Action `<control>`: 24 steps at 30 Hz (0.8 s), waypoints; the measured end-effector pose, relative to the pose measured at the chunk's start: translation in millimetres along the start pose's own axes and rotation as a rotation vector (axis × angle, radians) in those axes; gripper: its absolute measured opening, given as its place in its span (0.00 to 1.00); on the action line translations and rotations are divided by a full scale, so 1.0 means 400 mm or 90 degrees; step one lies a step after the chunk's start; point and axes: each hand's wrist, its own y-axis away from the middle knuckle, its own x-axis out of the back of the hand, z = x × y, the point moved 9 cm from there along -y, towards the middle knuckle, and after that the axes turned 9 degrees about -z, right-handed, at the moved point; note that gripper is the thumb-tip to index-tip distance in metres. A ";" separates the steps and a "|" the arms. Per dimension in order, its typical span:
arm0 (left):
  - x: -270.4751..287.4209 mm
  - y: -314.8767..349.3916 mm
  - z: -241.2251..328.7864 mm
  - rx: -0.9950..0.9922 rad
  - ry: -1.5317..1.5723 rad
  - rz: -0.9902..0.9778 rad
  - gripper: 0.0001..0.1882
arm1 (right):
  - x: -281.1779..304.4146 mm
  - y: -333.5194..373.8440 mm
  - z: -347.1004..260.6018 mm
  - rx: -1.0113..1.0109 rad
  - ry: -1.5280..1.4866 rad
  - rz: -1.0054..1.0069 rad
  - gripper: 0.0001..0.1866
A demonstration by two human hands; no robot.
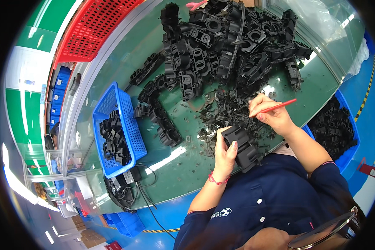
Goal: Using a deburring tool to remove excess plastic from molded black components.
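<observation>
My left hand [226,155] is closed around a black molded plastic part [243,149] with rounded, box-like sections, held just over the near edge of the table. A slim red pen-shaped tool [281,105] is pinched in my right hand [274,116], above and to the right of the part. Its tip is partly hidden by my fingers and seems apart from the part. Beneath and beyond both hands lies a heap of small black plastic scraps [221,110] on the green tabletop [175,166].
A big pile of black molded parts [225,41] covers the far table. On the left stands a blue basket [131,133] holding black pieces, with cables [141,187] beside it. Another blue bin [348,154] of black parts sits right, below the table. A red basket [96,29] is far left.
</observation>
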 end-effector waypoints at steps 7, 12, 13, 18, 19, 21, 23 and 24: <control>-0.020 -0.002 -0.048 0.098 0.228 -0.066 0.29 | -0.057 -0.019 0.014 -0.022 -0.154 -0.158 0.07; -0.044 -0.003 -0.070 0.149 0.382 -0.124 0.32 | -0.065 -0.026 0.004 -0.015 -0.191 -0.181 0.07; -0.052 -0.006 -0.070 0.156 0.415 -0.145 0.32 | -0.068 -0.027 0.000 -0.014 -0.192 -0.188 0.06; -0.096 -0.009 -0.063 0.199 0.545 -0.280 0.30 | -0.075 -0.023 0.000 -0.038 -0.167 -0.217 0.07; -0.099 -0.008 -0.060 0.199 0.548 -0.291 0.29 | -0.076 -0.022 0.001 -0.043 -0.194 -0.214 0.07; -0.106 -0.006 -0.055 0.198 0.556 -0.314 0.28 | -0.081 -0.020 0.003 -0.052 -0.248 -0.207 0.07; -0.112 -0.005 -0.047 0.189 0.555 -0.347 0.29 | -0.084 -0.017 0.005 -0.055 -0.285 -0.206 0.07; -0.114 -0.004 -0.044 0.184 0.554 -0.364 0.30 | -0.086 -0.016 0.006 -0.056 -0.303 -0.206 0.07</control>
